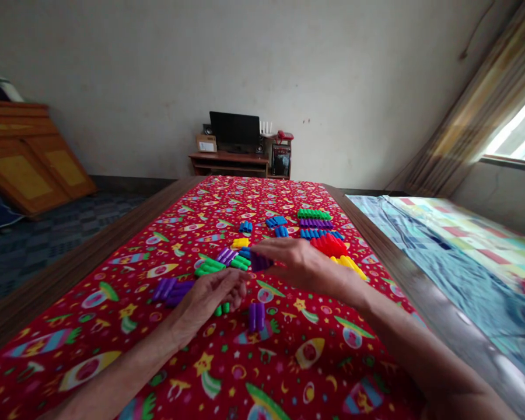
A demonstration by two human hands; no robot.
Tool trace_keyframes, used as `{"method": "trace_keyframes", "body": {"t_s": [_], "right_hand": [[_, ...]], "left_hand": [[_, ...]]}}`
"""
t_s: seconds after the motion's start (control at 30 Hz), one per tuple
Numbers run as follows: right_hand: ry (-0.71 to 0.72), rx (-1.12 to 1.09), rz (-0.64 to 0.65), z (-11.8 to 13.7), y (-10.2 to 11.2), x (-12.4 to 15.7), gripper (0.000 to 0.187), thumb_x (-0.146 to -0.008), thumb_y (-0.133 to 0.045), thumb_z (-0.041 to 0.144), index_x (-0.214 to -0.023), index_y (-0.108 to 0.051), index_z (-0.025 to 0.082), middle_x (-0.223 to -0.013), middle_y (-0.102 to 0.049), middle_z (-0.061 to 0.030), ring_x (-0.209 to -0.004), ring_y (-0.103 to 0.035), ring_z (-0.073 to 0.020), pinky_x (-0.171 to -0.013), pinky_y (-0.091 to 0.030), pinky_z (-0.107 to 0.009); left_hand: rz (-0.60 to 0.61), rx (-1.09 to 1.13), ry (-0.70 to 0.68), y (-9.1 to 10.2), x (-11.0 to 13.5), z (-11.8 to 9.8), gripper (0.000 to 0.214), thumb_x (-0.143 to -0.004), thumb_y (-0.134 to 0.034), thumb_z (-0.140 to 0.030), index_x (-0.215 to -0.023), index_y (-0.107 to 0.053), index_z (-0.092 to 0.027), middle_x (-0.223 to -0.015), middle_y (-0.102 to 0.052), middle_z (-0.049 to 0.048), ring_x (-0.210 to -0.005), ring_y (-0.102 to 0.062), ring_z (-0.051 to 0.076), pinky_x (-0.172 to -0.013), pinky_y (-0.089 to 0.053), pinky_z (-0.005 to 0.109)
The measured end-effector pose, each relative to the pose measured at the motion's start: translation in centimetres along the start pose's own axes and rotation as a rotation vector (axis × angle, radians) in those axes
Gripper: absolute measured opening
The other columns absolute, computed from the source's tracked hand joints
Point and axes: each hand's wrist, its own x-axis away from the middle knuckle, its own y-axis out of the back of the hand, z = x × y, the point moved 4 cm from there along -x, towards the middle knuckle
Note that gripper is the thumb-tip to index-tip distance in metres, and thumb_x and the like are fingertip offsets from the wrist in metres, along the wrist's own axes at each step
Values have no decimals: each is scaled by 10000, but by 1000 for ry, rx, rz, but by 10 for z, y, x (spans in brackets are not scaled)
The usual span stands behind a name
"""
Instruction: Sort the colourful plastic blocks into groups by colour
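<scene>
My right hand (293,259) reaches in over the middle of the table, its fingers closed around a dark purple ribbed plastic piece (261,261). My left hand (227,289) is lower and to the left, with fingers curled inward; whatever they hold is hidden. Green tube-like pieces (221,309) peek out just below the left hand. Beside its wrist lie purple pieces (172,291), and above it green pieces (210,266). A separate purple pair (256,317) lies on the cloth in front of both hands. Purple-and-white pieces (226,255) sit between the hands.
Rows of green (314,214), purple (315,224), blue (321,234), red (329,245) and yellow (350,266) pieces line the right side. Blue (275,221) and yellow pieces (240,242) lie farther back. A patterned red cloth (157,350) covers the table; a bed (441,245) stands right.
</scene>
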Motion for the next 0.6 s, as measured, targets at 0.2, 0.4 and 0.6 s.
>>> {"method": "trace_keyframes", "body": {"t_s": [0.2,0.4,0.6], "right_hand": [[-483,94,-278,-161,75,57,434,-773,-632,190,-1194,-660,92,-978,-737,-101,-876,-688,-210,-792,-529,-306],[-563,233,-129,-243,59,92,315,-744,-640,157,-1036,-741,93,-862,-751,-119,-758,-686,-222,-711,-505,-297],[-548,220,51,-267,45,94,303,-765,-637,168,-1041,-756,128,-844,-753,-87,-752,-683,-234,-692,-489,-291]], "left_hand": [[-63,-401,-270,16,-6,-5,275,-872,-516,-414,-910,-706,-218,-796,-721,36,-700,-691,177,-635,-549,252],[-86,-619,-487,16,-9,-1,238,-879,-495,-306,-860,-720,-231,-797,-755,26,-712,-712,177,-685,-559,234],[-56,-714,-584,13,-7,2,254,-917,-451,-241,-882,-701,-215,-806,-751,12,-708,-713,139,-658,-552,180]]}}
